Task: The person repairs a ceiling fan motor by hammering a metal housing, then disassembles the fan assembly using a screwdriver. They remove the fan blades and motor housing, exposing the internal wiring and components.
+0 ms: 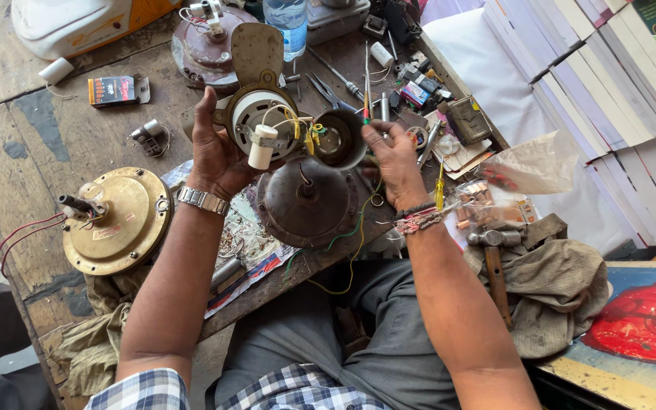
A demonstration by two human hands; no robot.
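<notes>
Round white-and-brass fan motor core with yellow wires and a white cylindrical capacitor: it sits upright in your left hand, fingers closed around its left rim, above the far middle of the wooden worktop. Just right of it, touching, your right hand grips a dark round metal cap, its open face turned toward the core. Below both rests a brown domed motor cover; a brass-coloured motor housing lies well left.
</notes>
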